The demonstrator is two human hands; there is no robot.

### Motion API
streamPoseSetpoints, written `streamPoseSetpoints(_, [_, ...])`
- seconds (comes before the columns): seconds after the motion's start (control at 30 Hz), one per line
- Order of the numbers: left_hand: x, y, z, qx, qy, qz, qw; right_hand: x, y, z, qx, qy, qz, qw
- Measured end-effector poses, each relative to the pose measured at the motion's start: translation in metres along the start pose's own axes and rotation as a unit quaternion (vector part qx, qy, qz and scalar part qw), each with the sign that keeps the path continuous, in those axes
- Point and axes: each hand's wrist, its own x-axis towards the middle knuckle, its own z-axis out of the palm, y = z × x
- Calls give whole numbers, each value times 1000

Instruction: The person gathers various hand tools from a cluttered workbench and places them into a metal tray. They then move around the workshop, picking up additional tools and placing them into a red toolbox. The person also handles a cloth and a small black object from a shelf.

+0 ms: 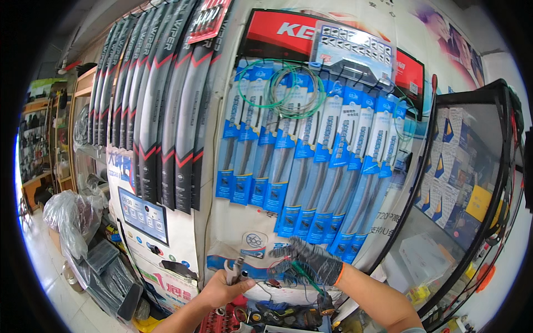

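My left hand (pixel 222 290), bare, comes in from the lower middle. Its fingers and thumb are closed on a metal open-ended wrench (pixel 234 272), whose head points up. To its right, my right hand (pixel 311 262) wears a dark grey glove and reaches leftward in front of the wall display. Its fingers are blurred, so their grip is unclear. A thin green rod-like thing (pixel 305 275) crosses in front of the glove and slants down toward a dark piece (pixel 325 304). I cannot make out whether my right hand holds it.
Blue wiper blade packs (pixel 294 188) hang above my hands; grey wiper sleeves (pixel 158 100) hang at left. Green wire coils (pixel 297 91) hang from the hooks. Cluttered tools (pixel 277 315) lie below. A glass cabinet (pixel 444 238) stands right, plastic-wrapped goods (pixel 75 219) left.
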Motion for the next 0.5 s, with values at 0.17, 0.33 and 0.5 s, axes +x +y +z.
streamPoseSetpoints(0.17, [-9,3,-8,114,14,25,993,30,20,25,-673,-47,-161,720])
streamPoseSetpoints(0.33, [-15,4,-21,-43,108,31,993,58,-5,52,-722,-44,-153,673])
streamPoseSetpoints(0.5, [-38,-28,-56,-227,193,71,952,68,-142,95,-630,38,-221,743])
